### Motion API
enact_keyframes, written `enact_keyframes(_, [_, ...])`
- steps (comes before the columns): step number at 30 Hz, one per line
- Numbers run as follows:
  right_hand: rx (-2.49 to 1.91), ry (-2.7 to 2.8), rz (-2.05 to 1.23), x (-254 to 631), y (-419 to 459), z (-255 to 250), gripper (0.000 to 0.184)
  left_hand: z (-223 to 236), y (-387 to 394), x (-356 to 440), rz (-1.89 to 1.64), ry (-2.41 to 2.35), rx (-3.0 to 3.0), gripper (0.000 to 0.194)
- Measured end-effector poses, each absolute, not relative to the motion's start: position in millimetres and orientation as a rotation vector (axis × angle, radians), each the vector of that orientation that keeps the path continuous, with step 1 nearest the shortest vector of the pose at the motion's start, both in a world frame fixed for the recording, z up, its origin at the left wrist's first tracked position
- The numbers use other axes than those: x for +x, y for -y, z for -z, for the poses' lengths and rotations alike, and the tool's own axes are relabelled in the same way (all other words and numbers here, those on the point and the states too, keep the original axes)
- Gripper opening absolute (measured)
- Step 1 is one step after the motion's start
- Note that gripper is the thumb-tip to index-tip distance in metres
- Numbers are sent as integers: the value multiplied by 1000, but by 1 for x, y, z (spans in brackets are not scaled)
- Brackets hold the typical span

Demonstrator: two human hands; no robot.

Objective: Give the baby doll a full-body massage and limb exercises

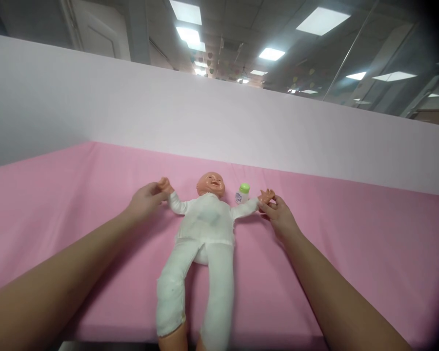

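A baby doll [207, 222] with a white cloth body lies on its back on the pink padded surface [285, 287], its head toward the wall and its legs toward me. Both of its arms are spread out to the sides. My left hand [146, 199] is closed around the doll's plastic hand on the left. On the other side my right hand [278, 214] pinches the doll's other hand at the wrist, with the plastic fingers showing above. A small white bottle with a green cap [243, 193] stands between the doll's head and its arm on the right.
A low white wall [223, 117] runs along the far side of the pink surface. Above it, a glass pane [270, 29] shows ceiling lights. At the far left there is a pale door [100, 29]. The surface's near edge lies below the doll's legs.
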State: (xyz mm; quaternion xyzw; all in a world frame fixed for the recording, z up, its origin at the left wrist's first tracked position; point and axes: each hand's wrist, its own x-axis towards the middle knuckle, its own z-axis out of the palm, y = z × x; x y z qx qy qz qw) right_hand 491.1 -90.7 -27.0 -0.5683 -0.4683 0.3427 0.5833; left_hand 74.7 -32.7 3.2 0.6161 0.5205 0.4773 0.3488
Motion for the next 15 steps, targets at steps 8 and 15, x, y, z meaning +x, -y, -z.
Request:
enact_keyframes(8, [-1336, 1229, -875, 500, 94, 26, 67, -3, 26, 63, -1124, -1139, 1583, 40])
enact_keyframes(15, [-1116, 1855, -273, 449, 130, 2, 38, -19, 72, 96, -900, -859, 2269, 26])
